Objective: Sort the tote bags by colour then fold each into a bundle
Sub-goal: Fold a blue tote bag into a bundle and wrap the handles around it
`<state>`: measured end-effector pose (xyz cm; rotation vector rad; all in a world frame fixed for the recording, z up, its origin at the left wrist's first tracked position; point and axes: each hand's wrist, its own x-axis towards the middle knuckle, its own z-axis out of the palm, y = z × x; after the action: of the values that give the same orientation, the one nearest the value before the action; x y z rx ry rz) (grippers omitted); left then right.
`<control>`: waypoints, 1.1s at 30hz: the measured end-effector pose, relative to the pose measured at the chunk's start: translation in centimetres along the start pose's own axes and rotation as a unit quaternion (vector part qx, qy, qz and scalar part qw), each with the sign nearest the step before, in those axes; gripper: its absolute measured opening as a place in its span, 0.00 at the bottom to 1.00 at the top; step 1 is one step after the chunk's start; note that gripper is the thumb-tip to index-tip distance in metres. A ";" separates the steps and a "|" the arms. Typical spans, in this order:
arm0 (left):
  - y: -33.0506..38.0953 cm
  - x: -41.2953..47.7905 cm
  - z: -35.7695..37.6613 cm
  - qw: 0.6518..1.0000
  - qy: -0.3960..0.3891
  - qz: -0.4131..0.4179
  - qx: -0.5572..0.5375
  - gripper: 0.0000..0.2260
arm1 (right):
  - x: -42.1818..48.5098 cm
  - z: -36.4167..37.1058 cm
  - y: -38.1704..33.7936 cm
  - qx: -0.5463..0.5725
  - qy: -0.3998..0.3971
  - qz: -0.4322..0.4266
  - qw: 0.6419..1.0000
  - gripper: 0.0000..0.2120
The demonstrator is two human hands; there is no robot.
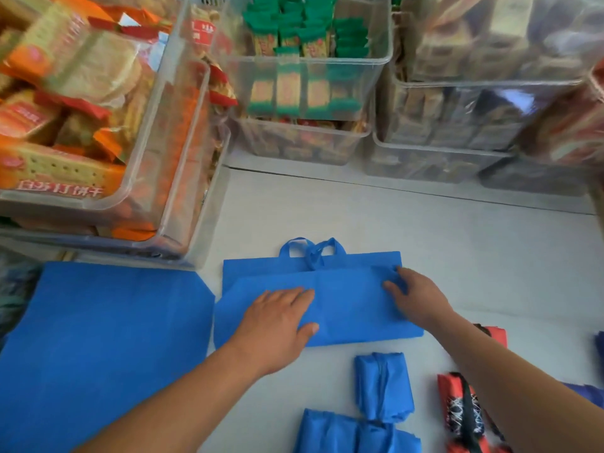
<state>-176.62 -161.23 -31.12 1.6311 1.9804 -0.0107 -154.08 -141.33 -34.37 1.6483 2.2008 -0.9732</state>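
View from above the desk point(457, 243), a pale surface. Centre: the blue tote bag point(353, 312) lies flat, its lower part folded up over the upper, with the two handles point(313, 253) sticking out at the far edge.

The left hand point(277, 318) rests palm-down on the left half of the bag, fingers straight, its grip open and holding nothing. The right hand point(415, 295) sits at the upper right corner of the folded layer, and its grip looks closed there, fingers and thumb pinching the fabric.

Left: a wide flat blue sheet point(98, 338), seemingly unfolded bags, touching the tote's left edge.

Near side: two blue bundles, one upright point(382, 387) and one lower point(346, 433), lying against each other. To their right is a red-and-black bundle point(464, 416), and a further red piece point(496, 333) shows behind the right forearm.

Far side: clear plastic bins stacked along the desk, one holding orange cracker packs point(183, 142), one holding green-ended packets point(304, 59) and one holding dark packets point(483, 82), which are blurred.
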 end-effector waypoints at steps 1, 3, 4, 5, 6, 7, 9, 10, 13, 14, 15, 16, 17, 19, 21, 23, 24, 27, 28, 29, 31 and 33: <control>-0.3 0.9 0.2 0.999 -0.033 0.002 0.013 0.28 | 0.5 0.4 0.1 -0.012 0.015 -0.015 1.000 0.20; -1.0 2.7 0.6 0.997 -0.042 0.015 0.070 0.23 | 1.2 0.8 0.2 -0.039 0.044 -0.032 0.998 0.19; -1.3 3.7 0.7 0.994 -0.036 0.019 0.097 0.20 | 1.3 0.9 0.3 -0.055 0.056 -0.031 0.996 0.19; -1.6 4.7 0.7 0.993 -0.026 0.020 0.112 0.18 | 1.6 1.1 0.4 -0.072 0.064 -0.031 0.995 0.18; -2.0 5.8 0.8 0.993 -0.017 0.023 0.116 0.18 | 1.9 1.3 0.5 -0.088 0.072 -0.034 0.993 0.17; -2.4 6.7 0.7 0.993 -0.012 0.030 0.113 0.18 | 2.3 1.5 0.5 -0.098 0.081 -0.039 0.991 0.16; -3.2 8.4 0.8 0.994 -0.018 0.053 0.097 0.21 | 3.0 1.8 0.6 -0.110 0.105 -0.037 0.988 0.14; -3.6 9.1 0.8 0.994 -0.015 0.071 0.086 0.23 | 3.4 1.9 0.6 -0.113 0.118 -0.035 0.986 0.14; -4.3 10.1 0.8 0.991 -0.015 0.113 0.067 0.29 | 4.7 2.7 0.8 -0.110 0.169 -0.035 0.979 0.12; -4.5 10.4 0.7 0.991 -0.020 0.119 0.066 0.31 | 5.0 3.1 0.8 -0.114 0.191 -0.036 0.974 0.12; -4.8 10.8 0.4 0.990 -0.026 0.119 0.066 0.34 | 5.2 3.7 0.8 -0.119 0.218 -0.046 0.968 0.13; -5.1 11.2 0.2 0.990 -0.035 0.116 0.068 0.37 | 5.3 4.3 0.7 -0.124 0.246 -0.065 0.959 0.15; -5.3 11.7 0.0 0.991 -0.045 0.109 0.070 0.41 | 5.4 5.0 0.6 -0.129 0.265 -0.096 0.951 0.18; -6.0 12.7 -0.3 0.993 -0.037 0.098 0.053 0.47 | 5.6 5.8 0.1 -0.138 0.243 -0.191 0.941 0.27; -6.6 13.4 -0.6 0.998 0.007 0.066 -0.015 0.44 | 5.6 6.4 -0.1 -0.129 0.176 -0.247 0.944 0.27; -7.4 14.1 -0.7 0.991 0.081 -0.002 -0.106 0.39 | 5.6 7.0 0.2 -0.123 0.136 -0.240 0.953 0.29; -7.9 14.7 -0.6 0.982 0.121 -0.043 -0.138 0.36 | 5.7 7.1 0.3 -0.132 0.134 -0.228 0.955 0.31; -8.7 16.0 -0.4 0.930 0.231 -0.158 -0.239 0.28 | 6.5 7.1 -0.3 -0.143 0.153 -0.193 0.959 0.31; -8.5 16.0 -0.7 0.908 0.259 -0.189 -0.269 0.28 | 6.7 6.9 -0.6 -0.134 0.161 -0.188 0.959 0.30; -8.2 15.7 -1.1 0.895 0.285 -0.204 -0.275 0.28 | 7.0 6.8 -0.8 -0.128 0.170 -0.187 0.959 0.29; -7.3 14.0 -1.7 0.902 0.341 -0.146 -0.220 0.22 | 7.1 6.9 -0.9 -0.133 0.179 -0.188 0.957 0.28; -6.6 11.3 -0.7 0.936 0.317 -0.007 -0.152 0.13 | 7.1 7.0 -0.7 -0.149 0.175 -0.183 0.956 0.27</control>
<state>-183.98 -152.54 -37.61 1.5266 2.2972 0.8730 -158.64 -140.34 -43.24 1.3854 2.7928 -0.4021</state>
